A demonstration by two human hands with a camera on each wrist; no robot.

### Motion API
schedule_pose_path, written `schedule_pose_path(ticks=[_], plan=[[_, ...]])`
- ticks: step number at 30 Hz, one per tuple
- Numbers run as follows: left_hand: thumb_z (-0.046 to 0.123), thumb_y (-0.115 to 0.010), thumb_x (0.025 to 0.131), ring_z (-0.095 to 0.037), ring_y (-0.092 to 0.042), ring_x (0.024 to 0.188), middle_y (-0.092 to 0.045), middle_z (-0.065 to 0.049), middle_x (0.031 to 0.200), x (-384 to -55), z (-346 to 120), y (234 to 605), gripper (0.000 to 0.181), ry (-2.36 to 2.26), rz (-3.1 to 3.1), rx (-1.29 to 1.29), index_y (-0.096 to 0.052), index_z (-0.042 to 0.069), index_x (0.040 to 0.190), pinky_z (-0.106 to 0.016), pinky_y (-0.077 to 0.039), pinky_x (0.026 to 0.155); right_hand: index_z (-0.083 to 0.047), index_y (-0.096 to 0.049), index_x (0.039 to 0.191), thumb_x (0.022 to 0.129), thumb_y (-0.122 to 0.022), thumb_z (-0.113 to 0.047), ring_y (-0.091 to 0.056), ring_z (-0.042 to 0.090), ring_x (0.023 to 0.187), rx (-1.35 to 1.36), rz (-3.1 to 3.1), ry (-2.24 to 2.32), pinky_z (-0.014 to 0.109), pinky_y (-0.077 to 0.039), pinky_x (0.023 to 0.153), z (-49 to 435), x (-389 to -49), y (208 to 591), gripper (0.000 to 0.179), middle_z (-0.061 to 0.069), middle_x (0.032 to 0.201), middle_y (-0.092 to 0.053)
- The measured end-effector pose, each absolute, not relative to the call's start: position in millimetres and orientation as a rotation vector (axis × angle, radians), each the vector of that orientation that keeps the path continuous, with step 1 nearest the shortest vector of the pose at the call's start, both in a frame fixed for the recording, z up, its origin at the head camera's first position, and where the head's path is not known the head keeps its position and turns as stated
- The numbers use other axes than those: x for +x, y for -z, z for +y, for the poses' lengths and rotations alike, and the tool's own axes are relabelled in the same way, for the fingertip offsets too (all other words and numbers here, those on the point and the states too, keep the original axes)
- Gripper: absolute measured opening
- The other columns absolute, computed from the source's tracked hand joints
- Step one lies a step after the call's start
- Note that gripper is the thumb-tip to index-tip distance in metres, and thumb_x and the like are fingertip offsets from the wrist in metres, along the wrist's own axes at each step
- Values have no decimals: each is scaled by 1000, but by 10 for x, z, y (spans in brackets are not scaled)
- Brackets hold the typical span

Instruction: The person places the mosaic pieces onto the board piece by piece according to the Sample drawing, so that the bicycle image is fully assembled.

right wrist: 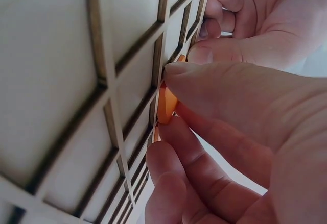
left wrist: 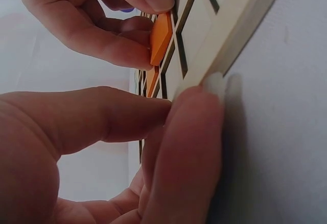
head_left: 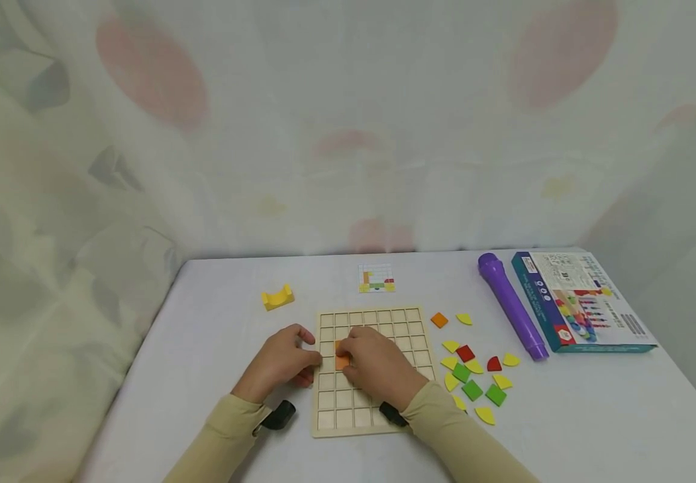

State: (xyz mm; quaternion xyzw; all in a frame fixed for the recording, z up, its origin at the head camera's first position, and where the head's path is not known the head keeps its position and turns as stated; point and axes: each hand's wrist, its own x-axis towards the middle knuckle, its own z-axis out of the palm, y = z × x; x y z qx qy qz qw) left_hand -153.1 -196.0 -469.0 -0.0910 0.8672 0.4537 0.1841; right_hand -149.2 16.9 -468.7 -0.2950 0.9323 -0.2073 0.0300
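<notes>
A wooden grid board [head_left: 326,421] lies on the table, with my left hand [head_left: 280,361] at its left edge. The left thumb and index finger pinch that edge in the left wrist view. Over the board, my right hand [head_left: 380,365] holds an orange square tile [left wrist: 161,39] between thumb and fingers. The held tile is tilted above the grid cells. A second orange tile [left wrist: 152,79] lies in the grid just beyond it, partly hidden by the right hand. A small pattern card [head_left: 376,278] lies behind the board.
Right of the board are scattered yellow quarter-round pieces [head_left: 484,415], green squares [head_left: 496,394], red pieces [head_left: 465,353] and an orange square [head_left: 439,320]. A purple tube [head_left: 512,305] and a flat box [head_left: 601,322] lie further right. A yellow curved block [head_left: 278,297] stands back left.
</notes>
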Motion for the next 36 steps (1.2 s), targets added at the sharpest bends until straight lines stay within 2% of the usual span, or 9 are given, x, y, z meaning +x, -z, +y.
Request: schedule_pose_path(ticks=[13, 17, 20, 30, 36], plan=[[13, -78, 90, -19, -72, 55, -73, -11, 73, -1565, -1960, 4653, 33, -1270, 2458, -244, -62, 6, 118, -34, -62, 58, -14, -82, 109, 93, -83, -15, -56, 9, 87, -923, 2877, 679, 24, -53, 76, 171, -1517, 4643, 17, -6, 99, -65], [12, -79, 90, -19, -72, 55, -73, -11, 76, -1567, -1960, 4663, 34, -1277, 2459, -246, -62, 5, 118, -34, -62, 58, -14, -82, 111, 93, -80, -13, -62, 13, 95, -897, 2869, 713, 31, -57, 85, 250, -1580, 4628, 18, -3, 104, -69], [12, -79, 89, -19, -73, 57, -73, -11, 79, -1554, -1951, 4682, 35, -1295, 2440, -247, -62, 5, 119, -34, -63, 58, -14, -81, 113, 94, -78, -14, -65, 17, 102, -800, 2866, 735, 37, -58, 92, 379, -1637, 4616, 20, -2, 108, -70], [12, -80, 88, -18, -72, 56, -72, -12, 79, -1513, -1948, 4705, 36, -1321, 2436, -252, -62, 5, 118, -33, -63, 58, -10, -80, 121, 98, -78, -18, -67, 21, 105, -425, 2914, 816, 46, -58, 97, 1053, -1857, 4567, 25, 4, 112, -73], [11, -80, 88, -18, -72, 57, -72, -12, 80, -1513, -1961, 4709, 36, -1322, 2433, -255, -62, 4, 119, -33, -63, 58, -7, -79, 123, 98, -77, -16, -66, 24, 99, -309, 2928, 846, 47, -58, 92, 1383, -1949, 4563, 27, 9, 113, -73]])
